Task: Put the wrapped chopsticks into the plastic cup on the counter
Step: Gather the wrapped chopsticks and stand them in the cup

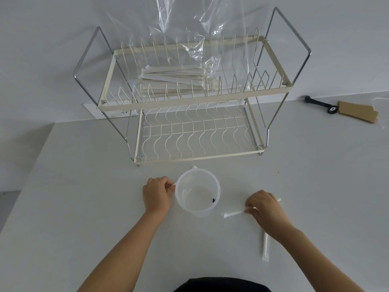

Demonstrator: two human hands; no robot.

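A clear plastic cup (196, 191) stands upright on the white counter, with only a small dark speck inside it. My left hand (157, 192) grips the cup's handle at its left rim. Right of the cup, my right hand (266, 209) pinches a wrapped pair of chopsticks (231, 214) that lies nearly flat on the counter, its free end pointing at the cup. A second wrapped pair (264, 247) lies on the counter under my right wrist. Several more wrapped chopsticks (172, 75) sit in a clear bag on the upper shelf of the rack.
A two-tier cream wire dish rack (195, 102) stands behind the cup against the wall, a clear plastic bag (189, 28) rising from its top shelf. A black-handled tool with a cardboard tag (345, 109) lies at the far right. A wall socket (101, 113) sits behind the rack.
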